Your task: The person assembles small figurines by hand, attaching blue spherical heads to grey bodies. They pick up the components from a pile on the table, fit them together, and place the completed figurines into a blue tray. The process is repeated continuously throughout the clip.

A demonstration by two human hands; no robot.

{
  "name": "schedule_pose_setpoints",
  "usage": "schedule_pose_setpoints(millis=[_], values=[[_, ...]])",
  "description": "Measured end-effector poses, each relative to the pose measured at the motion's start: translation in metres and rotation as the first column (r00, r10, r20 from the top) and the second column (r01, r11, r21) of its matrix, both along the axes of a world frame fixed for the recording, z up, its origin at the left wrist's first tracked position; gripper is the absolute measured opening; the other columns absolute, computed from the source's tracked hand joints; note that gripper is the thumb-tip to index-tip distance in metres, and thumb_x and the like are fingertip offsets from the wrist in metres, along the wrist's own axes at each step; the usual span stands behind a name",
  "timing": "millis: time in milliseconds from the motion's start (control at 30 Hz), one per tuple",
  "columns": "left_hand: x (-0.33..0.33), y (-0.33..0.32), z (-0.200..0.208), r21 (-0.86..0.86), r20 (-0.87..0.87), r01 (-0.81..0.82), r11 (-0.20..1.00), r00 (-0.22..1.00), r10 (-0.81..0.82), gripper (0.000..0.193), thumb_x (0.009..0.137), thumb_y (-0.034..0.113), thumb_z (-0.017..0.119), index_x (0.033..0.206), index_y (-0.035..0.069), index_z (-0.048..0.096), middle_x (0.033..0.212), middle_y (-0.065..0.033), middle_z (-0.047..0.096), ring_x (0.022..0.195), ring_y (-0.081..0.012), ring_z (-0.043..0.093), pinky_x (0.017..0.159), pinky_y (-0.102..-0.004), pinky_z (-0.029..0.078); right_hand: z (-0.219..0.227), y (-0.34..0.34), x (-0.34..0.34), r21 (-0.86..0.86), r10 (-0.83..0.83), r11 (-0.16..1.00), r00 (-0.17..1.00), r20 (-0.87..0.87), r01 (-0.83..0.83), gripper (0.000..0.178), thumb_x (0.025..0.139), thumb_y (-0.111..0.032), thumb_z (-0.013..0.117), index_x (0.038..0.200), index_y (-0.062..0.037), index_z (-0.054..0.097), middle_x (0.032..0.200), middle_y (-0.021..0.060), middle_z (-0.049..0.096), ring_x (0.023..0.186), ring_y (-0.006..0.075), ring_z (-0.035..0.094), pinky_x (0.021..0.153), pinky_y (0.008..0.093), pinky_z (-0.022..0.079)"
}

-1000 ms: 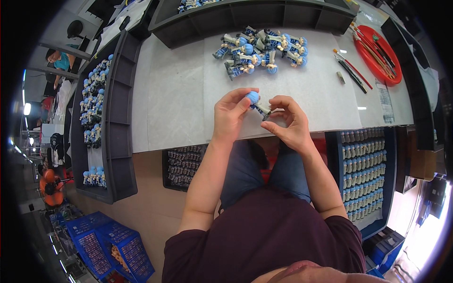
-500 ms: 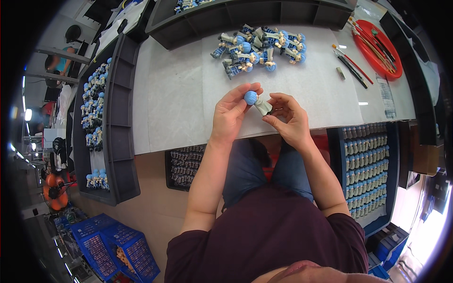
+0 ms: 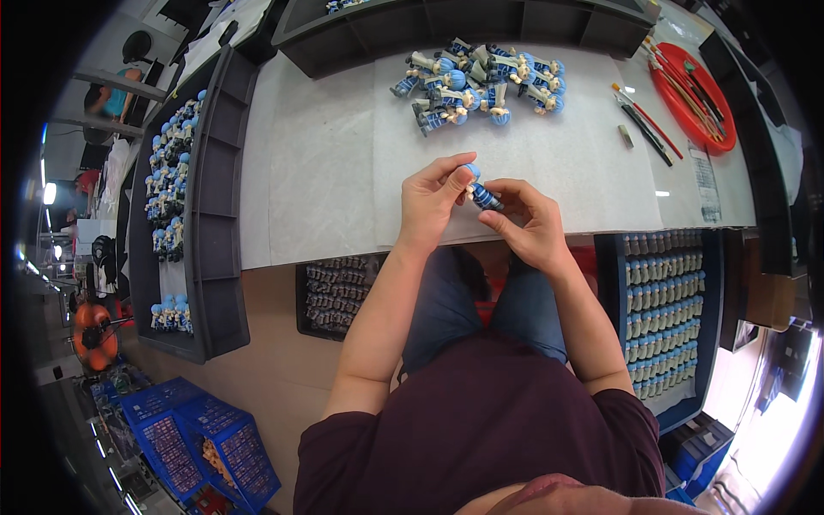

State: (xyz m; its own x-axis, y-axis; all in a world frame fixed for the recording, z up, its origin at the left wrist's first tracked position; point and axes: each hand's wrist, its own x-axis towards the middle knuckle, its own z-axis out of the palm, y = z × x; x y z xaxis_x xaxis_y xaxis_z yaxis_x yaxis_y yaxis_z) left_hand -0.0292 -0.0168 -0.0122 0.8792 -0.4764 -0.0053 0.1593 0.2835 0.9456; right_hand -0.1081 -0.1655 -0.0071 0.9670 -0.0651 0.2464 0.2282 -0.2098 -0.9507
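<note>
Above the table's near edge I have a small figurine (image 3: 483,196) with a blue head and a blue-striped, dark-footed body, tilted with its head to the upper left. My left hand (image 3: 432,199) pinches it at the head between thumb and fingers. Around its feet, the thumb and curled fingers of my right hand (image 3: 534,225) close on the lower end. Farther back on the white sheet (image 3: 335,163) lies a loose pile of similar figurines (image 3: 481,84), some on their backs and some on their sides.
Paintbrushes fill a red oval tray (image 3: 724,137) at the right, with loose brushes (image 3: 645,124) beside it. Dark crates stand at the back (image 3: 463,33) and left (image 3: 215,215). Below table level at right, a bin (image 3: 708,343) holds rows of figurines; blue baskets (image 3: 202,438) stand lower left.
The figurine has been turned over in my hands: its plain pale side faced up before, and its blue-striped side shows now. My left hand has shifted slightly right.
</note>
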Motion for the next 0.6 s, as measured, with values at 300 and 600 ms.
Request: schedule_pose_setpoints(millis=[300,600], values=[[-0.003,-0.004,0.001,-0.101,0.093,0.026,0.995,0.996,-0.016,0.032,0.085,0.000,0.053,0.117,-0.001,0.052,0.099,-0.0067,0.060,0.087,-0.0117,0.056,0.076,-0.0251,0.046,0.003,0.002,0.000,0.299,0.031,0.954,0.981,-0.190,0.028,0.033,0.086,-0.011,0.057,0.114,0.0017,0.047,0.094,0.0125,0.062,0.080,0.0127,0.059,0.070,0.0255,0.048],[-0.003,-0.003,0.001,-0.068,0.126,0.048,0.997,0.991,-0.039,0.031,0.085,-0.002,0.052,0.116,0.000,0.053,0.098,-0.0050,0.060,0.088,-0.0100,0.056,0.079,-0.0236,0.044,-0.001,0.003,0.002,0.168,0.002,0.986,0.991,-0.134,0.021,0.029,0.084,-0.009,0.059,0.109,0.0034,0.050,0.096,0.0127,0.062,0.083,0.0132,0.059,0.070,0.0258,0.048]])
